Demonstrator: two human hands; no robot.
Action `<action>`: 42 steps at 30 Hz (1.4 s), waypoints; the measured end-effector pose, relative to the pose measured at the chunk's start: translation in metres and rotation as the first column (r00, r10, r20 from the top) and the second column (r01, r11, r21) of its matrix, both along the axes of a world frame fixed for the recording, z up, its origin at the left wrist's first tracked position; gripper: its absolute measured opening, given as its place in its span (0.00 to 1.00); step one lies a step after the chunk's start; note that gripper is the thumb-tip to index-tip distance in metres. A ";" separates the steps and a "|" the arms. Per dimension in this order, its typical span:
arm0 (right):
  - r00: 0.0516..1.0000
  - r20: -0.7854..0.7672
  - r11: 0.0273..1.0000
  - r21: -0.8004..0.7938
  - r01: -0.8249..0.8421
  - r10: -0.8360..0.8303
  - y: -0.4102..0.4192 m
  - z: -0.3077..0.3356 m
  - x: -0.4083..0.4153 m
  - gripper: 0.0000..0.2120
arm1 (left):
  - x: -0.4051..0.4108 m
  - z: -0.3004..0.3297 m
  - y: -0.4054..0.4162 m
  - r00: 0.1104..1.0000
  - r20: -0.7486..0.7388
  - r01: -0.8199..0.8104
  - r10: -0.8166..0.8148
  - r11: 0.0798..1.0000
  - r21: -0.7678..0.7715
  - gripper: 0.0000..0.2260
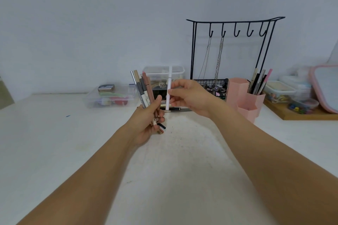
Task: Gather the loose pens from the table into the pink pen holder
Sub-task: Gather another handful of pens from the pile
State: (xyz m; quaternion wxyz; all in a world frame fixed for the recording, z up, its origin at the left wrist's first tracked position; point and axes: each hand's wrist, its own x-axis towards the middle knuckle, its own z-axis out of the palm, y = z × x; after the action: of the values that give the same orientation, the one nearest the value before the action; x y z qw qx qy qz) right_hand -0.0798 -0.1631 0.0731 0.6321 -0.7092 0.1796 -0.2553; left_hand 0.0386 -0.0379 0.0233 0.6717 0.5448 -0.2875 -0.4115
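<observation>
Fingers (176, 91) of the right hand (190, 97) pinch a slim white pen (169, 89) near its middle, holding it upright above the table (54, 142). Just beside it, the left hand (148, 122) grips a bundle of pens (142, 87), fingers curled round the lower ends while the tops fan upward; the bundle looks like four or five, though overlap makes the count unsure.

The pink pen holder (245, 97) stands to the right of both hands, well apart from the bundle, and several pens (259, 82) already lean in its rear compartment. At least one dark pen (175, 109) lies on the table behind the hands, partly covered by them.

By this reading the gathering is well under way but unfinished: the handful and the white pen have yet to go into the holder, and the pen on the table is not yet picked up.

The left fingertips hide behind the pens. Whether more pens lie behind the hands cannot be told. The front compartments of the holder show no contents from this angle.
</observation>
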 end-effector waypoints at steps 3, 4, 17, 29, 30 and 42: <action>0.998 -0.056 0.998 -0.067 -0.007 0.003 0.004 -0.003 0.002 0.04 | -0.002 0.001 0.000 0.999 0.008 0.038 -0.038 0.999 -0.020 0.13; 0.998 -0.056 0.997 -0.079 0.007 -0.011 0.004 -0.004 0.003 0.05 | -0.001 0.000 0.000 0.998 0.017 0.054 -0.054 0.998 -0.022 0.12; 0.998 -0.019 0.996 -0.071 0.063 -0.064 0.009 -0.011 0.009 0.04 | 0.002 0.003 0.004 0.992 0.106 0.071 -0.066 0.997 -0.041 0.12; 0.910 -0.055 0.772 -0.552 0.315 -0.410 -0.010 -0.044 0.009 0.12 | 0.015 0.001 -0.002 0.983 0.098 -0.150 0.152 0.988 -0.034 0.14; 0.885 -0.057 0.677 -0.667 0.311 -0.462 -0.014 -0.050 0.007 0.13 | 0.019 0.001 -0.002 0.974 0.095 -0.205 0.206 0.979 -0.021 0.14; 0.869 -0.108 0.616 -0.748 0.249 -0.483 -0.024 -0.071 0.006 0.04 | 0.031 -0.009 -0.004 0.933 0.069 -0.359 0.354 0.930 0.077 0.13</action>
State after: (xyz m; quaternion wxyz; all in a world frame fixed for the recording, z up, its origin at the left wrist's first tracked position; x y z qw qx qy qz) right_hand -0.0740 -0.1867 0.0025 0.2060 -0.8742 0.3024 -0.3193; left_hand 0.0691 -0.0414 0.0147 0.7025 0.6280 -0.1832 -0.2803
